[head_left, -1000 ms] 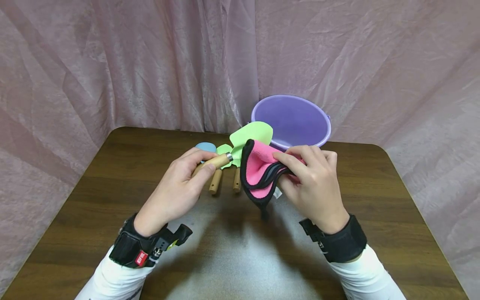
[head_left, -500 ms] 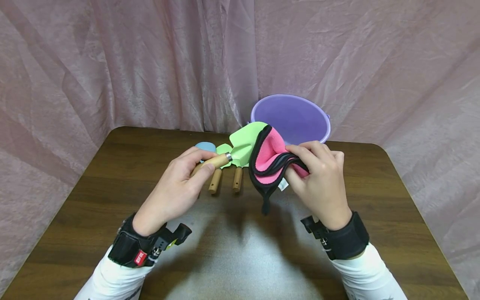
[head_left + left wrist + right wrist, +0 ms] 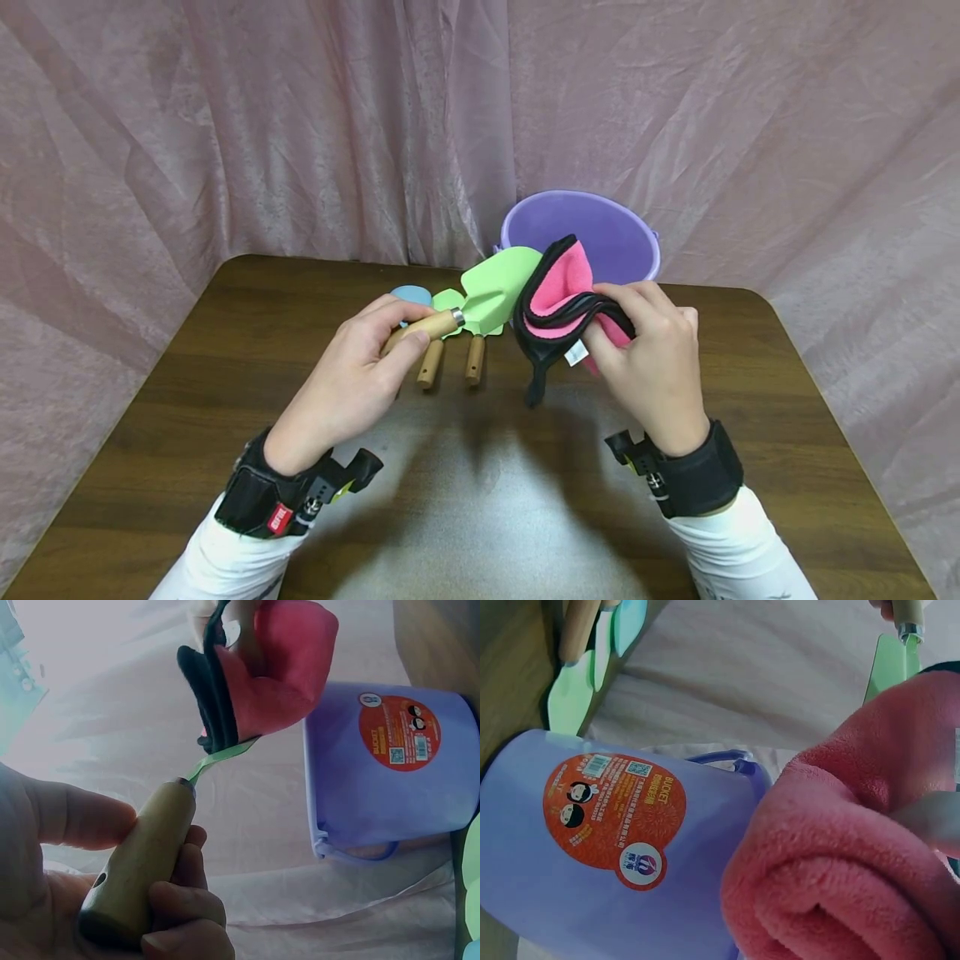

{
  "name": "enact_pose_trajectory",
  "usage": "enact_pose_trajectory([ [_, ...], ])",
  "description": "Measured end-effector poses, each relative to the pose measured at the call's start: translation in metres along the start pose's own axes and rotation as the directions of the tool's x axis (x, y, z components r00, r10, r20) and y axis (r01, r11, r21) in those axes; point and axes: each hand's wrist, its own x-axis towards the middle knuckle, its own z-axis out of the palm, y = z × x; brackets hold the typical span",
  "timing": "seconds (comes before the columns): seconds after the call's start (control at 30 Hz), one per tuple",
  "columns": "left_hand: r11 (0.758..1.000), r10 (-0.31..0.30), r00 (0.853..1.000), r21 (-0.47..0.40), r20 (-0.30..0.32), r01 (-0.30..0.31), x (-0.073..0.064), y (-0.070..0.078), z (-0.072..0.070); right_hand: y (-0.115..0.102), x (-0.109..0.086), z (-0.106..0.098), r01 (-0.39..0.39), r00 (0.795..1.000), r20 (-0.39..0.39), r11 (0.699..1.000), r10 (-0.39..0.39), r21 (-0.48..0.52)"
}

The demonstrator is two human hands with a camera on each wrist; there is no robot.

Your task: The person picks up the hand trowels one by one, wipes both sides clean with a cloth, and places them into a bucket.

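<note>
Trowel (image 3: 491,287): raised above the counter (image 3: 765,483), green blade pointing toward the right grip (image 3: 651,358), its far end overlapped by the cloth (image 3: 564,279) in the head view.
Left grip (image 3: 356,371): fingers and thumb curled round the trowel's wooden handle (image 3: 441,323).
Right grip: pinching the cloth, pink with black edging, folded, white tag (image 3: 576,353) hanging.
Tools (image 3: 475,360): two, green-bladed with wooden handles, near a light-blue blade (image 3: 411,293).
Bucket (image 3: 611,246): purple, behind the cloth at the counter's back edge.

The left hand (image 3: 351,375) grips between thumb (image 3: 90,817) and curled fingers (image 3: 187,900); the right hand (image 3: 651,358) pinches; both forearms (image 3: 232,546) slant inward.
</note>
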Motion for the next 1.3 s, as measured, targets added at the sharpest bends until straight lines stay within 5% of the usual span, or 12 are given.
enact_pose_trajectory([
  [0.47,1.000,0.027,1.000,0.004,-0.007,-0.027,0.000,0.002,0.003,0.002,-0.002,-0.001,-0.116,0.988,0.115,0.988,0.104,0.105],
  [1.3,0.998,0.054,0.998,-0.032,0.034,-0.053,-0.001,0.001,0.014,-0.010,-0.008,0.005,-0.058,0.950,0.311,0.967,-0.022,0.247],
])
